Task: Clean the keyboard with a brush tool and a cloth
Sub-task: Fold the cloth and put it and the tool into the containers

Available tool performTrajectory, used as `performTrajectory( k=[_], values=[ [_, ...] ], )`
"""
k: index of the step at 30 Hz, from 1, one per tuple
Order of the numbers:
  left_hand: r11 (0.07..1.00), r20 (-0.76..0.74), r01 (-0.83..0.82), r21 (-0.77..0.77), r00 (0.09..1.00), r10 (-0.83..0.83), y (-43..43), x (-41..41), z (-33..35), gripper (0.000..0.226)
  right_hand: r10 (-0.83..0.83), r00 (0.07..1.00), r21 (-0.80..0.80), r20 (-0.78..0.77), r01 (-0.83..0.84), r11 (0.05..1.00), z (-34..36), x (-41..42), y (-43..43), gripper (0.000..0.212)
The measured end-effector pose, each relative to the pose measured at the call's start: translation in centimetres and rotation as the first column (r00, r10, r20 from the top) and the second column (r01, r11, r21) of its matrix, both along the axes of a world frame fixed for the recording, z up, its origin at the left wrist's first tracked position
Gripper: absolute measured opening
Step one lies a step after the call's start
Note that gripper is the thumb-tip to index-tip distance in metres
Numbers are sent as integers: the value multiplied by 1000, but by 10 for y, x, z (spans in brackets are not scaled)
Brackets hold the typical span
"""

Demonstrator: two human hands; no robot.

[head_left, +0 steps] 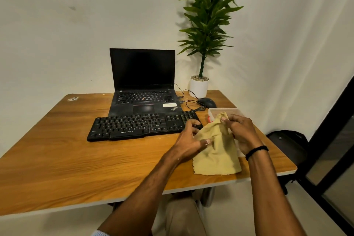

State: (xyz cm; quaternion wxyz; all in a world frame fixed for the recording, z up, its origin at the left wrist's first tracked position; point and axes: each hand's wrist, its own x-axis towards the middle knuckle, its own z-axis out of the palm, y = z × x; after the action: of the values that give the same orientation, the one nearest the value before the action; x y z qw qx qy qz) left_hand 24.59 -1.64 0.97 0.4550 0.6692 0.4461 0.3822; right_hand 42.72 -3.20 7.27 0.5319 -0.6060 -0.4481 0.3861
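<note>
1. One soft yellow cloth [216, 151], limp and creased, zigzag-cut edge, held up just right of the keyboard [141, 126].
2. Top corner pinched by the right hand [241, 132]; left edge gripped by the left hand [188, 140], fingers curled into the fabric.
3. One flat black plastic keyboard; right end hidden behind the left hand.
4. Behind the keyboard: one open black laptop [143, 86], one rounded mouse [206, 102].
5. Right of the keyboard: one translucent box [226, 110], mostly covered, contents hard to make out.
</note>
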Motion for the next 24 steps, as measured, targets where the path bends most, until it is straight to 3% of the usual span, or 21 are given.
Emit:
performTrajectory(
  k=[2,4,8,11,15,17,22,24],
  values=[
    [999,59,31,9,998,-32,4,-5,6,101,71,992,21,-103,-70,997,9,-2,-6,11],
    [994,43,100,39,994,-102,10,-8,14,106,170,975,66,-144,-162,985,18,-5,-9,16],
    [965,-4,263,-3,965,-263,17,-18,39,91,312,929,127,-198,-291,948,33,-13,-12,24],
    [969,73,246,20,966,-247,18,-25,52,65,384,893,183,-234,-348,920,41,-16,-11,22],
    [952,177,305,9,937,-302,15,-40,65,60,472,854,210,-218,-431,878,47,-20,-12,25],
    [947,169,322,5,933,-318,14,-47,69,58,475,867,202,-150,-444,873,48,-24,-11,24],
    [969,158,247,24,956,-248,10,-63,77,12,385,918,233,-95,-356,905,47,-35,-6,22],
    [974,141,225,21,964,-226,7,-70,78,6,366,927,229,-85,-340,912,48,-37,-5,19]
  ],
)
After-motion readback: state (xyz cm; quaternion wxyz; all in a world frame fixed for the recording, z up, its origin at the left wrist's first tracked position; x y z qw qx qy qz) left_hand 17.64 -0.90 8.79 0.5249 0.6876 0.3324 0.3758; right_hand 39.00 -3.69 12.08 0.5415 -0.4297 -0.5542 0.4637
